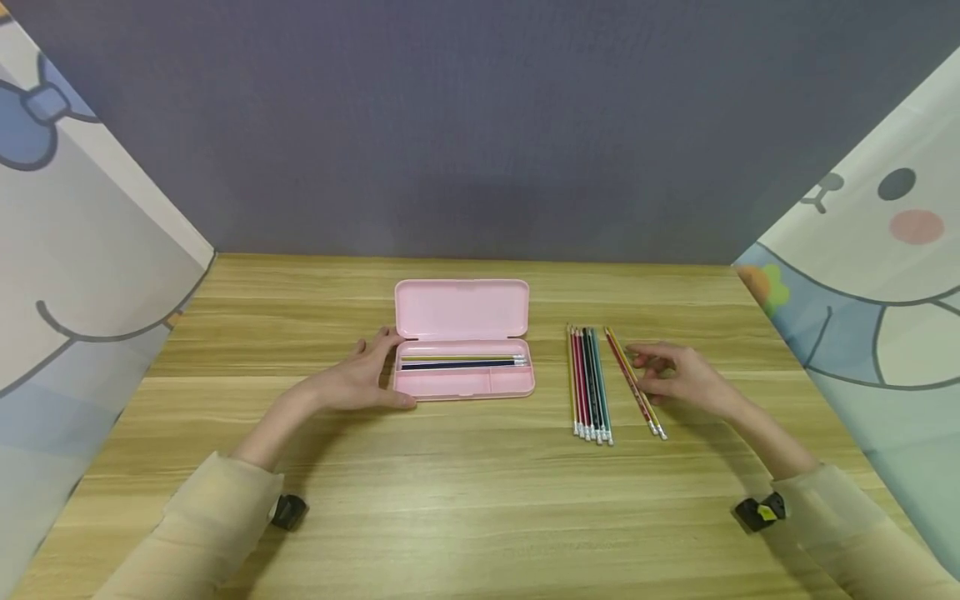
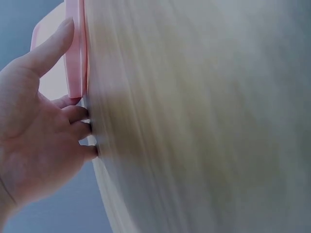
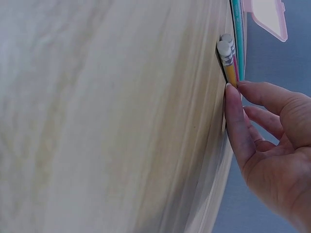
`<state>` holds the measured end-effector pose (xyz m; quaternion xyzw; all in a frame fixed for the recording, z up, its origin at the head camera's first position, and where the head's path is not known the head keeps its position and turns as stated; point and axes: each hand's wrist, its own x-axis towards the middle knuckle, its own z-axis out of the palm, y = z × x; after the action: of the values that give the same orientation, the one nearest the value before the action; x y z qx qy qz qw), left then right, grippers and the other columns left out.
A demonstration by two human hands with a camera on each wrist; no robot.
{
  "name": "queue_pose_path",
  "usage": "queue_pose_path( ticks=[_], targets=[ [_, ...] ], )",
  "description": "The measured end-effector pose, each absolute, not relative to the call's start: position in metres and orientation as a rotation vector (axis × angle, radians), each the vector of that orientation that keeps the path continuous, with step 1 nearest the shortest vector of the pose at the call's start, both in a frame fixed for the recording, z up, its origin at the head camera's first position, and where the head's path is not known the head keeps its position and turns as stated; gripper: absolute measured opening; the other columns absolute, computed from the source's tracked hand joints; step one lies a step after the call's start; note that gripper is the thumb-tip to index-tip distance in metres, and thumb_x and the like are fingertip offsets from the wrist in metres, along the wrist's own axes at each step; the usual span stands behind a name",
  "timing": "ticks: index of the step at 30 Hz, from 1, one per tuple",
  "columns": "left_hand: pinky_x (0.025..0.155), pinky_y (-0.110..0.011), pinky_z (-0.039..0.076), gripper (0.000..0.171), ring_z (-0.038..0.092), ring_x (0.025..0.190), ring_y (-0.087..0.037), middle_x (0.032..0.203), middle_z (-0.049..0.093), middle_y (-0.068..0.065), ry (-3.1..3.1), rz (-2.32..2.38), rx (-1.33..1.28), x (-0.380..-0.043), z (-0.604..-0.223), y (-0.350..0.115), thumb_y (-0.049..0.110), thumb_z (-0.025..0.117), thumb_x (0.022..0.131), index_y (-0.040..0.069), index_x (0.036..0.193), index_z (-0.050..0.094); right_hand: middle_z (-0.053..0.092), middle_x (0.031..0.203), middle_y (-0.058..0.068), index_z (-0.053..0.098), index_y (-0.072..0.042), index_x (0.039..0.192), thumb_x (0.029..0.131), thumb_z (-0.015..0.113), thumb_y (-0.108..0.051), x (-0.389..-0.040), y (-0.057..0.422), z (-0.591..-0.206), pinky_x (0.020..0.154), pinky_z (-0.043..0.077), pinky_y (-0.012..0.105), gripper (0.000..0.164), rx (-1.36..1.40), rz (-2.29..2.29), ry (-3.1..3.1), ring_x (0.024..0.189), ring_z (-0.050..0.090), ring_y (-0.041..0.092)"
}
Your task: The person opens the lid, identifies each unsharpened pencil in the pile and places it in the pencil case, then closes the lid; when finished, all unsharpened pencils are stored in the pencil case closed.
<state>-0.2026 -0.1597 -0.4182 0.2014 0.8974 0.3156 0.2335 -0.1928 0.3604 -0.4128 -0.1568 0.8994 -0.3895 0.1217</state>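
An opened pink pencil case (image 1: 462, 310) lies on the table in the head view, with a few pencils (image 1: 462, 362) in its long rear compartment. My left hand (image 1: 358, 377) holds the case's left end, thumb along the front edge and fingers round the back corner. In the left wrist view the thumb (image 2: 60, 41) presses the pink wall. To the right, my right hand (image 1: 686, 379) is beside a red pencil (image 1: 628, 375) and a yellow pencil (image 1: 639, 379) lying side by side. Its thumb and index fingertips are apart, right at the yellow pencil's side.
Between the case and my right hand lies a row of several pencils (image 1: 588, 383), eraser ends toward me. A grey panel (image 1: 480, 125) closes off the table's (image 1: 480, 500) back edge. Cartoon-printed panels (image 1: 885, 217) stand at both sides.
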Motion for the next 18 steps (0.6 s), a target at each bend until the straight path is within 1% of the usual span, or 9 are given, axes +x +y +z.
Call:
queue_pose_path(
  ticks=[5, 9, 13, 18],
  targets=[
    [0.126, -0.071, -0.001, 0.108, 0.003, 0.159, -0.05, 0.169, 0.006, -0.033, 2.559, 0.778, 0.618, -0.2026, -0.4171, -0.1581, 0.055, 0.077, 0.087, 0.003, 0.16, 0.018, 0.064, 0.12, 0.031, 0.051, 0.012, 0.143, 0.088, 0.074, 0.004, -0.1934, 0.3599, -0.413, 0.062, 0.064, 0.029, 0.06, -0.45, -1.141, 2.621, 0.081, 0.066, 0.001],
    [0.124, -0.076, 0.003, 0.105, 0.011, 0.159, -0.048, 0.169, 0.016, -0.03, 2.635, 0.709, 0.646, -0.2028, -0.4171, -0.1576, 0.058, 0.077, 0.085, 0.006, 0.16, 0.023, 0.064, 0.121, 0.031, 0.05, 0.011, 0.144, 0.088, 0.073, 0.004, -0.1929, 0.3594, -0.412, 0.062, 0.064, 0.029, 0.061, -0.431, -1.146, 2.614, 0.081, 0.066, 0.002],
    [0.121, -0.079, 0.009, 0.106, 0.016, 0.159, -0.047, 0.17, 0.022, -0.025, 2.7, 0.633, 0.652, -0.2029, -0.4181, -0.1582, 0.063, 0.076, 0.083, 0.009, 0.16, 0.027, 0.064, 0.122, 0.03, 0.049, 0.011, 0.145, 0.089, 0.074, 0.003, -0.1927, 0.3595, -0.4117, 0.062, 0.064, 0.029, 0.061, -0.424, -1.143, 2.609, 0.08, 0.066, 0.003],
    [0.121, -0.077, 0.014, 0.108, 0.019, 0.157, -0.047, 0.169, 0.024, -0.024, 2.734, 0.573, 0.659, -0.2016, -0.4188, -0.1588, 0.066, 0.074, 0.083, 0.007, 0.16, 0.029, 0.064, 0.121, 0.029, 0.05, 0.011, 0.145, 0.088, 0.074, 0.003, -0.1931, 0.3593, -0.4131, 0.062, 0.064, 0.028, 0.062, -0.428, -1.133, 2.616, 0.079, 0.066, 0.004]
  ],
)
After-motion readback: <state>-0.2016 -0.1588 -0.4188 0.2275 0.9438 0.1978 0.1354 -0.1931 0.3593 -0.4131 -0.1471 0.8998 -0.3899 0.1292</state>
